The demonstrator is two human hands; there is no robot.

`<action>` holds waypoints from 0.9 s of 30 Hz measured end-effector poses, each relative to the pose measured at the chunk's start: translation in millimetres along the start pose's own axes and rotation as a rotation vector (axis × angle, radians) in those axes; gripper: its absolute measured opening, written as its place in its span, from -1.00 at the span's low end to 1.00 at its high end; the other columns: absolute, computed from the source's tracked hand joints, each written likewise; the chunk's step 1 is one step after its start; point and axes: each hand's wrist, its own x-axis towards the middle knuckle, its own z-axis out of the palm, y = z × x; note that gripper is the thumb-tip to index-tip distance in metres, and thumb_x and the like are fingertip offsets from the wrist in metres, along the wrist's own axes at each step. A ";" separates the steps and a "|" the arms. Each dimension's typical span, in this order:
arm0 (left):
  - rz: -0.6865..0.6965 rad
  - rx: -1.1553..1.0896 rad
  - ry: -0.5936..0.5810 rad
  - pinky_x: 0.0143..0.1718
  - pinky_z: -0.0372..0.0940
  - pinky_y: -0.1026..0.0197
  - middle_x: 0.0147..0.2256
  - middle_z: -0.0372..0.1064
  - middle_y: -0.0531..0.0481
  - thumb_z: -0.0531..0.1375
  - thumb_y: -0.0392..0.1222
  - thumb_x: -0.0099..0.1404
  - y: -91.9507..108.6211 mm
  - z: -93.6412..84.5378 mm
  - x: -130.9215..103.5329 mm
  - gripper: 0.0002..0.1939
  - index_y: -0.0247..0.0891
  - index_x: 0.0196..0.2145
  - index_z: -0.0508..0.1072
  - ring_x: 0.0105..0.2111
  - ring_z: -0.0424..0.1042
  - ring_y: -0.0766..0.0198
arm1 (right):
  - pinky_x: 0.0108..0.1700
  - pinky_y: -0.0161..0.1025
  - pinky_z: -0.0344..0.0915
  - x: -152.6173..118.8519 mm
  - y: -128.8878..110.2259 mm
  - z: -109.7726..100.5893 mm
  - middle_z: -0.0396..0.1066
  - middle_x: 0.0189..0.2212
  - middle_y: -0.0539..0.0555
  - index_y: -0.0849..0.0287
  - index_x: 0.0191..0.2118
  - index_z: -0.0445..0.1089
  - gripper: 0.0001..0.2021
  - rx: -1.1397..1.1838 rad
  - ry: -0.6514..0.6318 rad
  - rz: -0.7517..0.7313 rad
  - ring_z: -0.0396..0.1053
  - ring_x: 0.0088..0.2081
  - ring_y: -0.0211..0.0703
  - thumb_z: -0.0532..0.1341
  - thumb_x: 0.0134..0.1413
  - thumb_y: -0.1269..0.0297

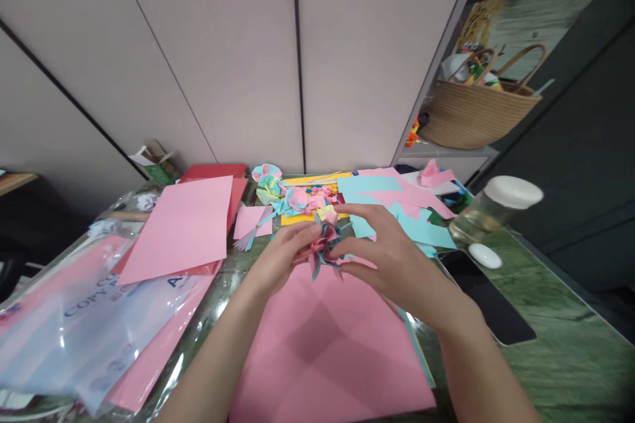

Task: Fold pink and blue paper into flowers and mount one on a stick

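My left hand [290, 254] has its fingers closed on a folded paper flower [325, 248] in pink and grey-blue, held above a large pink paper sheet [332, 350]. On the flower's right side, my right hand [381, 254] curves round with its fingers apart, the fingertips at the petals. Whether those fingertips grip the flower I cannot tell. Just behind it, finished-looking paper flowers [297, 199] in pink, blue and yellow lie in a heap. A fringed paper strip [255, 231] rests to the left of them.
Pink sheets [183, 231] and a plastic copy-paper bag [109, 324] lie at left. Cut blue paper [421, 231] spreads at back right. A phone [489, 297], a small white lid-like disc [485, 256] and a white-capped jar [496, 208] stand or lie at right. Cabinet doors [238, 59] rise behind.
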 end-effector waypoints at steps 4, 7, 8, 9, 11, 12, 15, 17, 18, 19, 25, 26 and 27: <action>-0.031 -0.181 -0.001 -0.30 0.29 0.18 -0.39 0.41 -0.06 0.13 0.18 0.16 -0.3 0.2 1.4 -0.59 -0.26 -0.33 0.44 -0.40 0.41 0.22 | 0.04 0.03 0.23 4.2 5.5 8.2 0.24 0.05 0.08 0.04 -0.36 0.41 -0.95 -0.024 0.141 -0.036 0.17 0.10 -0.02 0.21 0.08 0.31; 0.023 -0.221 -0.005 -0.16 0.29 0.07 -0.31 0.44 -0.08 0.21 0.13 0.11 0.0 4.8 -0.6 -0.61 -0.23 -0.25 0.40 -0.32 0.45 0.17 | 0.01 0.03 0.23 7.0 11.2 14.7 0.31 -0.01 0.08 0.04 -0.37 0.41 -0.95 -0.045 0.314 -0.002 0.22 0.03 -0.02 0.22 0.07 0.25; 0.054 -0.204 0.001 -0.12 0.28 0.05 -0.29 0.44 -0.07 0.26 0.07 0.09 -0.7 7.2 -1.7 -0.62 -0.22 -0.23 0.39 -0.29 0.45 0.17 | 0.00 0.03 0.22 7.7 11.8 16.4 0.32 -0.02 0.07 0.04 -0.38 0.41 -0.95 -0.058 0.355 0.026 0.24 0.02 -0.02 0.22 0.07 0.24; 0.089 -0.178 0.010 -0.09 0.27 0.04 -0.27 0.43 -0.06 0.30 -0.01 0.06 -2.1 10.0 -2.8 -0.64 -0.21 -0.22 0.37 -0.26 0.44 0.17 | -0.01 0.02 0.22 8.4 11.6 17.6 0.32 -0.03 0.07 0.04 -0.39 0.41 -0.94 -0.070 0.391 0.055 0.25 0.00 -0.03 0.22 0.07 0.25; 0.157 -0.114 0.053 -0.07 0.28 0.04 -0.18 0.38 -0.05 0.34 -0.15 0.03 -6.5 16.0 -4.3 -0.65 -0.20 -0.23 0.34 -0.22 0.43 0.20 | -0.02 0.01 0.22 9.5 9.1 19.1 0.34 -0.05 0.07 0.06 -0.40 0.39 -0.94 -0.092 0.445 0.100 0.27 -0.04 -0.05 0.21 0.08 0.28; 0.193 -0.090 0.093 -0.10 0.29 0.06 -0.15 0.35 -0.03 0.34 -0.20 0.03 -9.2 19.1 -4.7 -0.65 -0.20 -0.24 0.32 -0.23 0.42 0.22 | -0.03 0.00 0.22 10.1 7.3 19.6 0.34 -0.05 0.07 0.06 -0.41 0.38 -0.93 -0.098 0.465 0.111 0.27 -0.05 -0.05 0.21 0.09 0.30; 0.301 -0.078 0.227 -0.18 0.34 0.11 -0.15 0.29 0.02 0.34 -0.27 0.02 -16.7 27.7 -4.8 -0.62 -0.18 -0.26 0.24 -0.28 0.43 0.28 | -0.03 0.01 0.21 11.4 2.3 20.8 0.35 -0.07 0.07 0.06 -0.41 0.37 -0.94 -0.100 0.505 0.128 0.27 -0.05 -0.04 0.21 0.08 0.31; 0.367 -0.061 0.279 -0.22 0.36 0.15 -0.21 0.28 0.05 0.33 -0.29 0.03 -19.5 32.0 -5.0 -0.63 -0.18 -0.28 0.22 -0.26 0.42 0.28 | -0.03 0.03 0.21 12.1 0.4 22.0 0.34 -0.08 0.07 0.06 -0.40 0.37 -0.94 -0.075 0.513 0.161 0.26 -0.04 -0.03 0.20 0.08 0.30; 0.399 -0.029 0.296 -0.24 0.37 0.18 -0.24 0.27 0.05 0.32 -0.29 0.04 -20.1 33.5 -5.3 -0.67 -0.19 -0.31 0.24 -0.25 0.40 0.27 | -0.03 0.03 0.21 12.3 -0.1 22.6 0.34 -0.08 0.07 0.06 -0.40 0.37 -0.94 -0.052 0.510 0.183 0.25 -0.03 -0.03 0.20 0.09 0.30; 0.431 0.021 0.313 -0.26 0.37 0.20 -0.27 0.27 0.05 0.31 -0.28 0.05 -20.2 34.6 -5.8 -0.72 -0.20 -0.34 0.27 -0.25 0.39 0.27 | -0.03 0.03 0.22 12.3 -0.4 23.1 0.33 -0.07 0.07 0.06 -0.40 0.37 -0.94 -0.025 0.505 0.206 0.24 -0.02 -0.03 0.19 0.09 0.30; 0.572 0.319 0.413 -0.33 0.37 0.23 -0.35 0.27 -0.01 0.26 -0.20 0.14 -17.9 33.3 -10.1 -0.93 -0.22 -0.46 0.45 -0.29 0.35 0.24 | 0.01 0.04 0.19 11.1 -2.2 23.3 0.30 -0.02 0.07 0.08 -0.41 0.34 -0.90 0.102 0.417 0.291 0.22 0.02 -0.02 0.17 0.09 0.23; 0.587 0.347 0.423 -0.33 0.37 0.22 -0.36 0.28 -0.01 0.26 -0.21 0.14 -17.8 32.7 -10.7 -0.95 -0.20 -0.46 0.47 -0.29 0.36 0.24 | 0.02 0.05 0.18 11.1 -2.9 23.3 0.29 -0.01 0.08 0.08 -0.41 0.33 -0.89 0.110 0.400 0.298 0.22 0.03 -0.01 0.17 0.09 0.22; 0.605 0.375 0.434 -0.34 0.36 0.22 -0.36 0.30 -0.01 0.27 -0.22 0.13 -18.0 32.1 -11.1 -0.96 -0.19 -0.46 0.49 -0.29 0.36 0.23 | 0.01 0.05 0.19 11.2 -3.6 23.4 0.29 -0.01 0.09 0.09 -0.41 0.33 -0.88 0.113 0.390 0.300 0.22 0.02 0.00 0.17 0.09 0.20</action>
